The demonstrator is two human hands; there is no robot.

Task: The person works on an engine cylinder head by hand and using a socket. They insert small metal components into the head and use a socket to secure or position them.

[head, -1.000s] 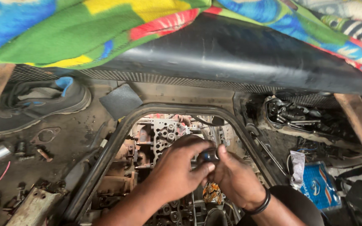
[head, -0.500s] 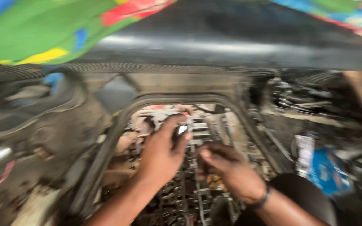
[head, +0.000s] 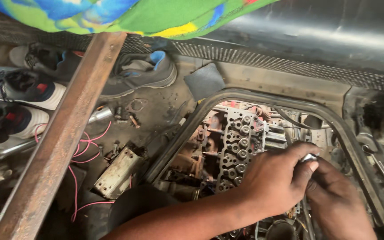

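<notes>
View shifted left since earlier frame; both hands now lower right. Small silver metal part [head: 309,157] pinched in left hand [head: 274,182] grip; right hand [head: 334,198] grip curled, contents not discernible. Perforated grey metal valve body [head: 241,142] seated within black-rimmed floor opening [head: 187,129].

Soft daylight, sharp (glare above)

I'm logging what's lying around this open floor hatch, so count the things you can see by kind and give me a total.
Shoes: 4, one grey and blue, one grey, two white with red
Hands: 2, left hand, right hand
Small shiny part in the left hand's grip: 1
Rusty metal bar: 1
Valve plate in the hatch: 1
Total: 9
</notes>
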